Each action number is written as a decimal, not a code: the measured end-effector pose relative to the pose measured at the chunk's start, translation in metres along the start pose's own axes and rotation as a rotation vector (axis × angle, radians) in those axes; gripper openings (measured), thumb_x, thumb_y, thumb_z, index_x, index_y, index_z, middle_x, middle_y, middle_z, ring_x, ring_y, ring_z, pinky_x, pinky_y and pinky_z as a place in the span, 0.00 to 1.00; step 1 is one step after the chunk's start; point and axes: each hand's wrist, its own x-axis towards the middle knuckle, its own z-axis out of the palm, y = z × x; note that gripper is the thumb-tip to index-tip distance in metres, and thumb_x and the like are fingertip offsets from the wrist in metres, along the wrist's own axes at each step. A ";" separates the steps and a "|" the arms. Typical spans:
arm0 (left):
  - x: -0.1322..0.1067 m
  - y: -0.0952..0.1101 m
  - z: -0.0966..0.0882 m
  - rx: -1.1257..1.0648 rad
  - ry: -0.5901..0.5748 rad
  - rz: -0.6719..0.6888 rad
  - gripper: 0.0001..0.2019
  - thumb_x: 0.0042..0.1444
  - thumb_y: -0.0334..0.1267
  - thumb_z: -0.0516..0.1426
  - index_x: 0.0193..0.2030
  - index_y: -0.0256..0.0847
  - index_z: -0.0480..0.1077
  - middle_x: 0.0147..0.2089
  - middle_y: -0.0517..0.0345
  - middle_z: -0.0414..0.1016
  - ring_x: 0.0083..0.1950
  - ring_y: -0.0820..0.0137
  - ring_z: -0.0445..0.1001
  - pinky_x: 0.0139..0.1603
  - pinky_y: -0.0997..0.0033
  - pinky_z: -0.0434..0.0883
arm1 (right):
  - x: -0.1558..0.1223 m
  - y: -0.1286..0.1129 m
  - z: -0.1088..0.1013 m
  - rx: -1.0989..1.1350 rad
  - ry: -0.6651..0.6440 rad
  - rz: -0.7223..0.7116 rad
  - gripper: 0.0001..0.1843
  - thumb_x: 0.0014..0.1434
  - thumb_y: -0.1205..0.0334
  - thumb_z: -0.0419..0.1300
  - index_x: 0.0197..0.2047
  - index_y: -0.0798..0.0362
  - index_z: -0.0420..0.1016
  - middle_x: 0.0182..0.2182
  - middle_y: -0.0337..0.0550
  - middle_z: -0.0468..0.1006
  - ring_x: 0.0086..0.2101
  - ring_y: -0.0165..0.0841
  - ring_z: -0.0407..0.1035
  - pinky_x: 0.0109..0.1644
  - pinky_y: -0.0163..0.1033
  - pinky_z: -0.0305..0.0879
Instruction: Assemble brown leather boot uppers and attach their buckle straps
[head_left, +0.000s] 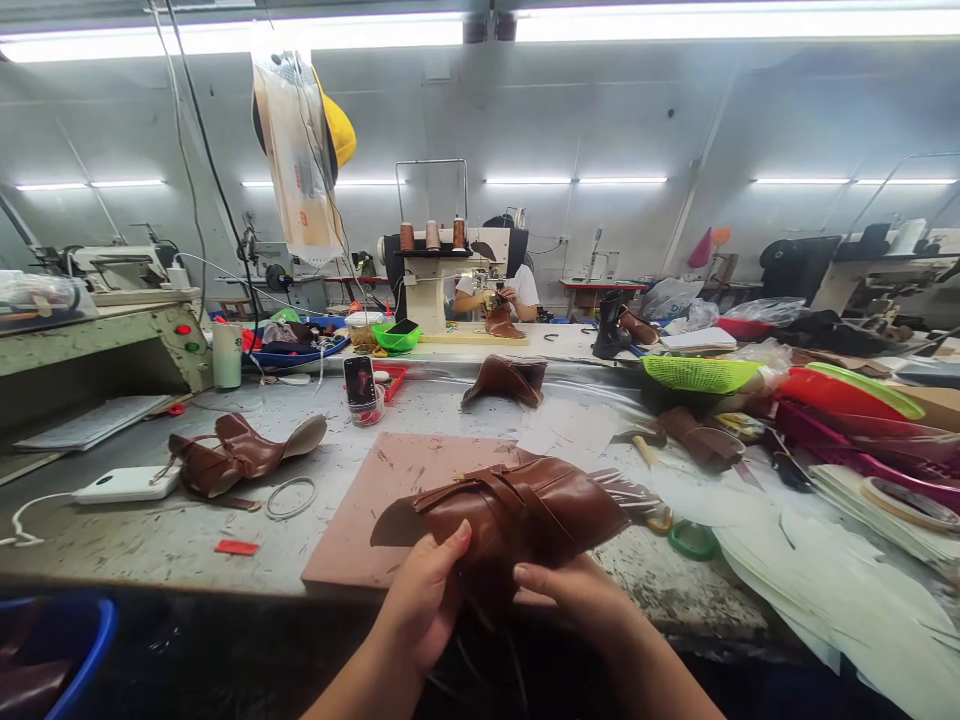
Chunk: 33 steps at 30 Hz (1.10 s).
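A brown leather boot upper [555,510] with crossed straps lies sideways between my hands, above the near edge of a pinkish-brown board [360,510]. My left hand [431,595] is closed on its lower left side, thumb up along the leather. On the other side my right hand [577,590] grips it from below, its thumb laid against the front; the fingers are hidden behind. Thin pale cords hang beneath the upper. Another brown upper [244,455] rests on the table at left, and one more [506,382] stands behind the board.
A phone [360,382] leans on a small jar. A white power bank [127,485] and a red strip [237,547] lie at left. White sheets [840,570], a green tape roll [691,540] and baskets [701,374] crowd the right. Across the table a person works at a sewing machine [442,280].
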 end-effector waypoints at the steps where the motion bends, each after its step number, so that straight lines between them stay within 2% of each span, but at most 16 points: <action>1: 0.000 0.001 0.000 -0.002 0.008 0.005 0.15 0.43 0.38 0.66 0.36 0.32 0.74 0.32 0.47 0.78 0.29 0.61 0.77 0.30 0.66 0.74 | 0.000 0.000 -0.002 -0.031 -0.039 -0.024 0.35 0.38 0.49 0.71 0.49 0.50 0.71 0.46 0.48 0.75 0.49 0.52 0.66 0.43 0.51 0.70; 4: -0.001 0.005 0.003 -0.037 0.013 0.020 0.14 0.39 0.37 0.67 0.32 0.31 0.74 0.29 0.48 0.78 0.26 0.64 0.75 0.27 0.69 0.73 | 0.003 0.002 -0.008 -0.089 -0.114 -0.114 0.35 0.40 0.47 0.70 0.50 0.52 0.71 0.48 0.50 0.73 0.51 0.52 0.64 0.47 0.52 0.67; 7: -0.004 0.004 0.007 -0.106 -0.004 0.029 0.14 0.39 0.35 0.68 0.33 0.31 0.75 0.29 0.49 0.78 0.28 0.64 0.76 0.32 0.68 0.73 | 0.007 0.006 -0.016 -0.127 -0.100 -0.157 0.34 0.40 0.48 0.71 0.50 0.52 0.71 0.49 0.49 0.73 0.51 0.51 0.64 0.51 0.53 0.63; 12: -0.006 -0.009 0.008 -0.190 -0.006 0.026 0.11 0.45 0.34 0.64 0.37 0.33 0.75 0.31 0.50 0.78 0.34 0.62 0.76 0.37 0.67 0.72 | 0.009 0.006 -0.026 -0.081 -0.106 -0.098 0.28 0.39 0.50 0.71 0.43 0.53 0.74 0.38 0.46 0.78 0.44 0.49 0.69 0.42 0.49 0.69; 16: -0.007 -0.022 0.007 -0.274 -0.125 -0.097 0.10 0.50 0.37 0.61 0.36 0.32 0.76 0.30 0.49 0.78 0.35 0.61 0.76 0.38 0.67 0.72 | 0.011 0.004 -0.026 -0.038 -0.076 -0.148 0.28 0.34 0.55 0.74 0.40 0.53 0.76 0.32 0.43 0.78 0.39 0.45 0.71 0.43 0.47 0.69; 18: -0.008 -0.027 0.008 -0.327 -0.237 -0.171 0.13 0.52 0.38 0.59 0.40 0.31 0.76 0.36 0.47 0.78 0.39 0.61 0.76 0.43 0.67 0.71 | 0.011 0.003 -0.023 0.016 -0.009 -0.185 0.29 0.33 0.53 0.74 0.41 0.53 0.75 0.31 0.43 0.79 0.36 0.44 0.72 0.40 0.45 0.70; 21: -0.009 -0.029 0.012 -0.368 -0.369 -0.216 0.13 0.56 0.37 0.55 0.44 0.31 0.75 0.43 0.46 0.77 0.45 0.62 0.75 0.48 0.68 0.69 | 0.009 -0.003 -0.014 0.028 0.240 -0.229 0.27 0.43 0.40 0.65 0.37 0.55 0.75 0.29 0.46 0.78 0.30 0.42 0.72 0.33 0.43 0.70; 24: -0.010 -0.027 0.015 -0.388 -0.335 -0.169 0.12 0.58 0.33 0.53 0.42 0.33 0.76 0.45 0.49 0.77 0.45 0.64 0.75 0.47 0.71 0.69 | 0.007 -0.015 -0.002 -0.154 0.533 -0.334 0.28 0.47 0.36 0.59 0.30 0.56 0.74 0.27 0.47 0.78 0.30 0.42 0.71 0.33 0.41 0.68; 26: -0.010 -0.024 0.015 -0.379 -0.261 -0.132 0.10 0.56 0.30 0.54 0.41 0.34 0.76 0.42 0.49 0.78 0.43 0.66 0.76 0.42 0.73 0.71 | 0.009 -0.021 0.003 -0.278 0.634 -0.440 0.26 0.46 0.38 0.59 0.30 0.56 0.74 0.28 0.46 0.78 0.33 0.43 0.71 0.35 0.41 0.68; 30: -0.007 -0.021 0.010 -0.309 -0.172 -0.059 0.08 0.53 0.28 0.56 0.38 0.32 0.77 0.38 0.47 0.79 0.39 0.63 0.77 0.38 0.71 0.72 | 0.019 -0.017 0.005 -0.331 0.634 -0.476 0.23 0.49 0.41 0.57 0.33 0.55 0.73 0.30 0.46 0.78 0.34 0.43 0.71 0.37 0.43 0.67; 33: -0.004 -0.024 0.007 -0.322 -0.251 -0.098 0.10 0.56 0.29 0.54 0.38 0.31 0.77 0.40 0.46 0.79 0.42 0.61 0.76 0.41 0.70 0.72 | 0.031 -0.007 0.004 -0.322 0.591 -0.499 0.23 0.51 0.42 0.55 0.35 0.55 0.73 0.32 0.46 0.78 0.35 0.43 0.70 0.38 0.43 0.67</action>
